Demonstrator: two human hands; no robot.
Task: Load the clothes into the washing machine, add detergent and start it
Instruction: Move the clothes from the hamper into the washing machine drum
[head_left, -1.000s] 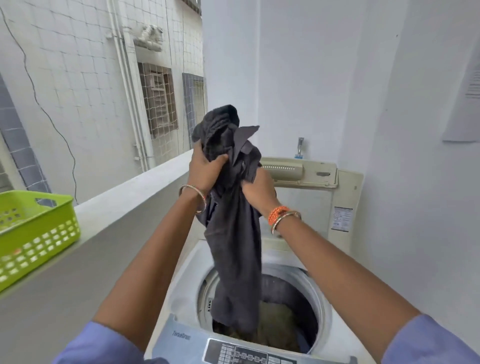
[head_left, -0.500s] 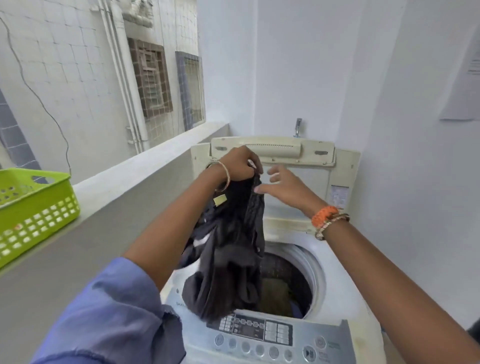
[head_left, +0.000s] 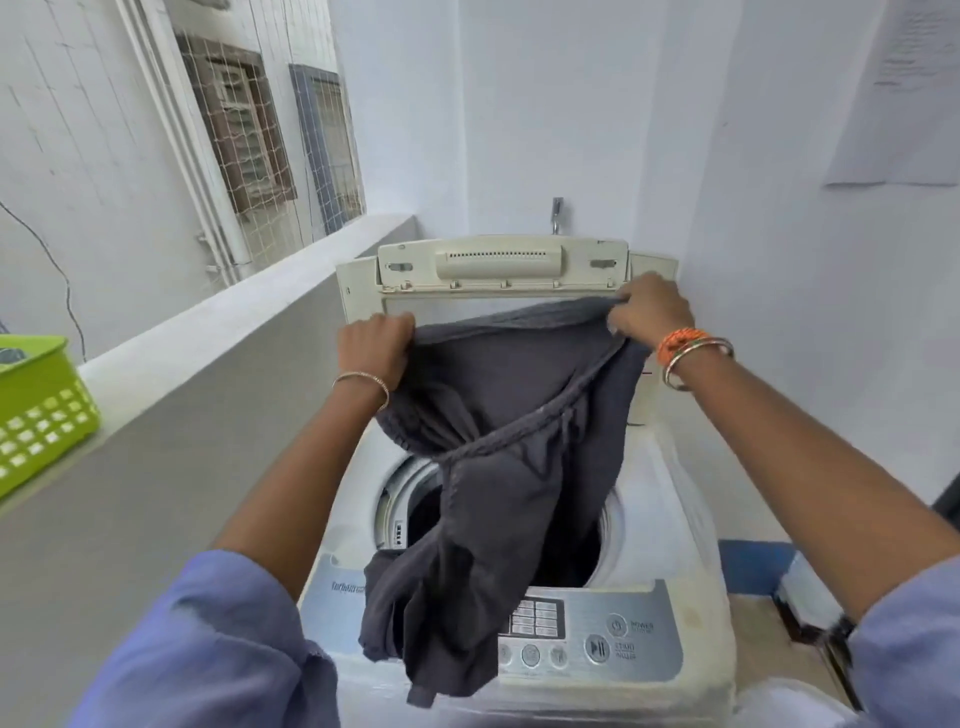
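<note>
A dark grey garment (head_left: 498, 457) hangs spread by its waistband above the open top-loading washing machine (head_left: 670, 525). My left hand (head_left: 375, 345) grips the waistband's left end and my right hand (head_left: 649, 310) grips its right end. The garment's lower part drapes over the drum opening (head_left: 571, 556) and over the left of the control panel (head_left: 613, 639). The machine's lid (head_left: 498, 265) stands raised at the back. What lies inside the drum is hidden. No detergent is in view.
A green plastic basket (head_left: 44, 410) sits on the grey parapet ledge (head_left: 223, 322) at the left. White walls close in behind and to the right, with a tap (head_left: 557, 213) above the lid. A paper sheet (head_left: 898, 93) hangs on the right wall.
My right hand took hold of the garment again. Both hands pulled apart, so the bunched garment is now stretched wide by its waistband. The view has tilted downward.
</note>
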